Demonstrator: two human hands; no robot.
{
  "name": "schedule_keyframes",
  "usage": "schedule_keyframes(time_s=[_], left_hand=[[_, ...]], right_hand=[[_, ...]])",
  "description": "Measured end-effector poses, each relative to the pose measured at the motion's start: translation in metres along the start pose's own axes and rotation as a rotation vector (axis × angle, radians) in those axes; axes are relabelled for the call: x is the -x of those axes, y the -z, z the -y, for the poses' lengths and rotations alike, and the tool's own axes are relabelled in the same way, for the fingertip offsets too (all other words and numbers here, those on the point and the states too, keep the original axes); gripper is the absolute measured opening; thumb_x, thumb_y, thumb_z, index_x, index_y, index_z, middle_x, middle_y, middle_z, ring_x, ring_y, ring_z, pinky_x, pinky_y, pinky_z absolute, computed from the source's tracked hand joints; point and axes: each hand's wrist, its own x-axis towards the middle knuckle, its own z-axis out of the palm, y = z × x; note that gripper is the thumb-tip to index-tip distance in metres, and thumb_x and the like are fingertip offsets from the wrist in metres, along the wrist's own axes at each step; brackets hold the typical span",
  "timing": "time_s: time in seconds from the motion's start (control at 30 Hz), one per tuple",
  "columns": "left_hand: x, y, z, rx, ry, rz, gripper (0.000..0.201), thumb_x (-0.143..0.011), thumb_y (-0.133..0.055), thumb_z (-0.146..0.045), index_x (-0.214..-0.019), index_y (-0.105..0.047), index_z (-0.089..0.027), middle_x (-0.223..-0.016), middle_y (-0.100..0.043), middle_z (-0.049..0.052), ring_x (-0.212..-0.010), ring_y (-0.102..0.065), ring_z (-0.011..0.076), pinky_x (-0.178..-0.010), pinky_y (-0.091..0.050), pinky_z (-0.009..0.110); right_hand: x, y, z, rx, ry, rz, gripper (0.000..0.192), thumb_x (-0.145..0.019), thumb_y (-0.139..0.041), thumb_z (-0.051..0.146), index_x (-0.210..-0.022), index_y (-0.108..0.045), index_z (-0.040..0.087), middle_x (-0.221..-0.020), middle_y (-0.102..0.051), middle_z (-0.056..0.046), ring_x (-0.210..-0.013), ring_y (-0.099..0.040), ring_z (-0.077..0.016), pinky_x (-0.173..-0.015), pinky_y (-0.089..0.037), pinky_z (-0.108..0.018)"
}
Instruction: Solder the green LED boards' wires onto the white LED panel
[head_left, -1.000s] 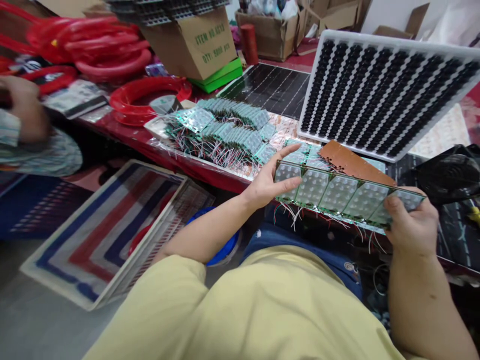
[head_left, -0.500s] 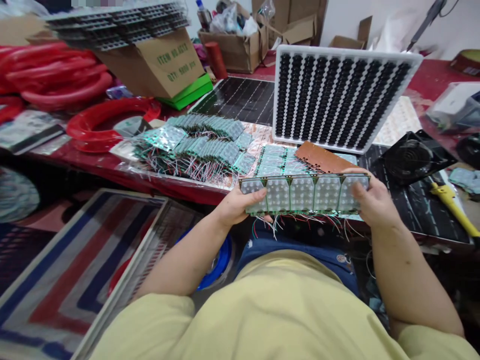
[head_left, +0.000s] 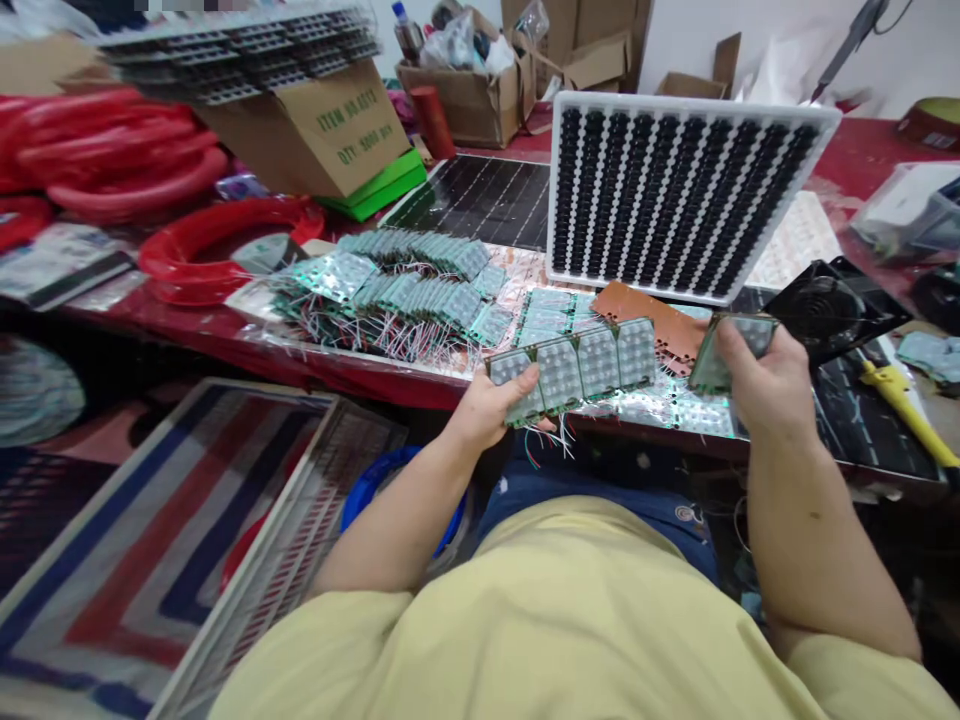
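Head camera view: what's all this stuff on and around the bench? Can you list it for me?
LED board strip: one, four joined squares, green-edged, in left hand.
Single LED board: one, greenish, in right hand.
Pile of wired boards: many, green-white, on the table behind.
Brown board: one, flat between the hands.
Studded tray: one, white and black, propped upright.
Solar panel: one, dark, lying flat.
Red hoops: several, left.
Cardboard box: one, brown, tilted.
Fan: one, black, right.
Left hand; right hand.

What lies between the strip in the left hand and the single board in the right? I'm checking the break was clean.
Nothing joins them: in the head view the strip and single board are apart, with only the brown board on the table behind.
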Motion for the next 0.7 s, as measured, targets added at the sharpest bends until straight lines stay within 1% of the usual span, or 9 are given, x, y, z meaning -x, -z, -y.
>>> schedule_keyframes(time_s=[0.07,0.13,0.2,0.23,0.3,0.37,0.4,0.53,0.7], left_hand=[[0.001,-0.002,0.001,0.006,0.018,0.044,0.065,-0.049,-0.090,-0.047,-0.094,-0.060,-0.011,-0.086,-0.074,0.008,-0.058,-0.070,0.0217,-0.044,-0.061,0.034],[0.005,-0.007,0.002,0.015,0.024,0.079,0.064,-0.051,-0.089,-0.047,-0.096,-0.061,-0.012,-0.088,-0.074,0.008,-0.058,-0.070,0.0219,-0.045,-0.061,0.034],[0.010,-0.011,0.004,0.010,0.023,0.107,0.061,-0.052,-0.089,-0.047,-0.095,-0.062,-0.012,-0.086,-0.074,0.009,-0.059,-0.070,0.0222,-0.045,-0.061,0.034],[0.012,-0.013,0.006,0.004,0.018,0.122,0.059,-0.053,-0.088,-0.047,-0.093,-0.063,-0.012,-0.084,-0.073,0.008,-0.058,-0.070,0.0219,-0.046,-0.061,0.034],[0.015,-0.017,0.010,-0.010,0.006,0.141,0.057,-0.054,-0.088,-0.049,-0.089,-0.064,-0.011,-0.078,-0.072,0.007,-0.056,-0.068,0.0198,-0.047,-0.062,0.034],[0.013,-0.021,0.015,-0.003,-0.002,0.113,0.056,-0.053,-0.088,-0.049,-0.087,-0.065,-0.011,-0.074,-0.070,0.005,-0.053,-0.065,0.0169,-0.047,-0.062,0.033],[0.012,-0.023,0.019,0.008,-0.005,0.081,0.055,-0.052,-0.088,-0.049,-0.086,-0.065,-0.011,-0.072,-0.069,0.004,-0.052,-0.064,0.0155,-0.047,-0.062,0.033],[0.001,-0.031,0.030,0.065,-0.020,-0.037,0.056,-0.049,-0.089,-0.051,-0.082,-0.065,-0.011,-0.075,-0.070,0.004,-0.055,-0.065,0.0153,-0.048,-0.062,0.032],[-0.004,-0.031,0.034,0.097,-0.052,-0.053,0.057,-0.047,-0.089,-0.052,-0.080,-0.067,-0.011,-0.075,-0.070,0.003,-0.056,-0.065,0.0151,-0.047,-0.062,0.032]], right_hand=[[0.004,-0.002,0.003,-0.010,0.136,0.127,0.045,-0.081,-0.062,0.066,-0.089,-0.060,0.021,-0.110,-0.067,-0.008,-0.099,-0.065,-0.0228,-0.088,-0.054,-0.041],[0.006,-0.008,-0.001,0.050,0.287,0.138,0.042,-0.081,-0.065,0.063,-0.089,-0.058,0.022,-0.137,-0.053,-0.009,-0.128,-0.050,-0.0273,-0.109,-0.040,-0.049],[0.006,-0.015,-0.010,0.038,0.332,0.069,0.050,-0.077,-0.068,0.066,-0.101,-0.056,0.023,-0.151,-0.037,-0.010,-0.138,-0.039,-0.0290,-0.114,-0.034,-0.051],[0.004,-0.017,-0.015,0.002,0.311,0.069,0.060,-0.075,-0.068,0.069,-0.112,-0.053,0.024,-0.153,-0.034,-0.011,-0.137,-0.040,-0.0289,-0.112,-0.038,-0.050],[0.002,-0.017,-0.023,-0.048,0.217,0.161,0.074,-0.073,-0.063,0.077,-0.124,-0.049,0.024,-0.143,-0.045,-0.012,-0.124,-0.053,-0.0279,-0.101,-0.048,-0.047],[0.002,-0.016,-0.024,-0.003,0.115,0.259,0.070,-0.076,-0.058,0.078,-0.117,-0.056,0.021,-0.116,-0.062,-0.011,-0.103,-0.062,-0.0263,-0.088,-0.052,-0.044],[0.003,-0.015,-0.021,0.054,0.083,0.250,0.065,-0.077,-0.056,0.077,-0.108,-0.059,0.019,-0.101,-0.066,-0.009,-0.093,-0.063,-0.0251,-0.083,-0.053,-0.042],[0.010,-0.020,-0.006,0.282,0.101,-0.007,0.059,-0.076,-0.055,0.078,-0.083,-0.058,0.020,-0.075,-0.063,-0.005,-0.070,-0.058,-0.0206,-0.065,-0.048,-0.033],[0.016,-0.029,0.002,0.396,0.134,-0.078,0.064,-0.075,-0.047,0.086,-0.078,-0.052,0.023,-0.065,-0.059,-0.004,-0.060,-0.055,-0.0211,-0.055,-0.039,-0.030]])
